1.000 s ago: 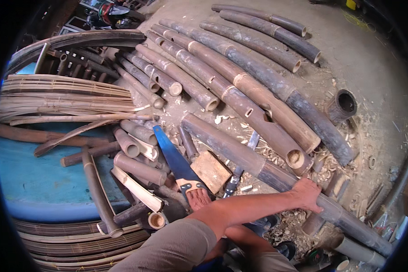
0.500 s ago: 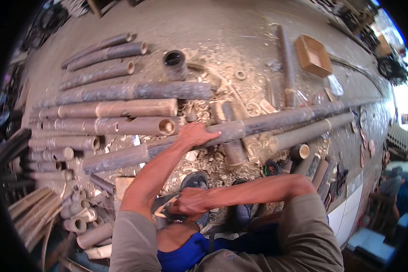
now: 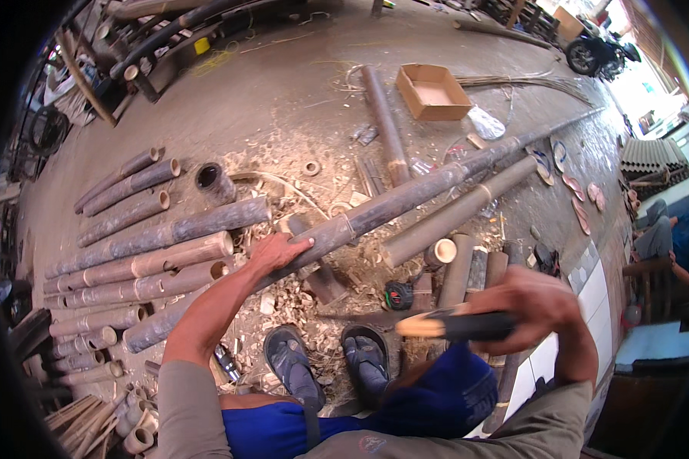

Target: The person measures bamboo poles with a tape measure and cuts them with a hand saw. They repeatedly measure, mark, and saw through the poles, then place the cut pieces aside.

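Note:
A long dark bamboo pole (image 3: 390, 203) slants from the lower left to the far right. My left hand (image 3: 272, 254) is closed over its near part, thumb stretched along the top. Over my right knee, my right hand (image 3: 524, 306), smeared by motion, grips a hand tool (image 3: 475, 325) with a black part and a tan wooden end pointing left. A dark narrow strip lies left of that end; whether it belongs to the tool, I cannot tell. Under the pole, crosswise, lies a short thick bamboo piece (image 3: 325, 284) among pale shavings.
Several cut bamboo lengths (image 3: 161, 233) lie at left. Another bamboo pole (image 3: 459, 210) runs beside the long one. A cardboard box (image 3: 432, 115) and a plastic bag (image 3: 484, 122) sit farther off. Near my sandalled feet (image 3: 295, 363) is a round black object (image 3: 398, 295). Loose sandals (image 3: 578, 203) lie right.
My right hand has swung from between my legs out to the right, carrying the tool. My left hand stays on the pole. The whole view has shifted toward the right.

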`<state>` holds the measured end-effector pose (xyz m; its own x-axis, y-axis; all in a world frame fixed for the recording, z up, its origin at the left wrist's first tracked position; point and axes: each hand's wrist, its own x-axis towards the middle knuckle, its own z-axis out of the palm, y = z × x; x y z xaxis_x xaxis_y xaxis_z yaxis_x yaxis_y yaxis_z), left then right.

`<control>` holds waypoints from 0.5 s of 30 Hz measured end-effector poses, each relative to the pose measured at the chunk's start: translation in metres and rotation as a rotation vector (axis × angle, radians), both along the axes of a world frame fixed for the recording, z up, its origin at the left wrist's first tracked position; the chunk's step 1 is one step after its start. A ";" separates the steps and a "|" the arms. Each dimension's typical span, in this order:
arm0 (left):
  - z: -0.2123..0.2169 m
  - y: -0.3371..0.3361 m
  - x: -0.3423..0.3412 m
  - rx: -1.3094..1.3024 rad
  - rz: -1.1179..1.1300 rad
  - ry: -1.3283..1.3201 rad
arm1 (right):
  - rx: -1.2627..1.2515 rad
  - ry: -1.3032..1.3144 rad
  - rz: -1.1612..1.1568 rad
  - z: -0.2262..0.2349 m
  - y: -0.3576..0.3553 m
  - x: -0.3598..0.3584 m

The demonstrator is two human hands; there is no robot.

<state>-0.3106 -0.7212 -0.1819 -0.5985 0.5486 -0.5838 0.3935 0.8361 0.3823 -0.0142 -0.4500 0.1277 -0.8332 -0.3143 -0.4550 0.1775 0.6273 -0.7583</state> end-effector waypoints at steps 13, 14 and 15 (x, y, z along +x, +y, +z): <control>-0.055 0.071 0.066 0.129 0.019 0.223 | 0.028 0.551 -1.287 -0.129 0.006 0.163; -0.057 0.073 0.066 0.149 0.019 0.232 | -0.029 0.473 -1.307 -0.142 -0.002 0.156; -0.057 0.074 0.066 0.170 0.024 0.248 | -0.058 0.438 -1.306 -0.164 -0.004 0.156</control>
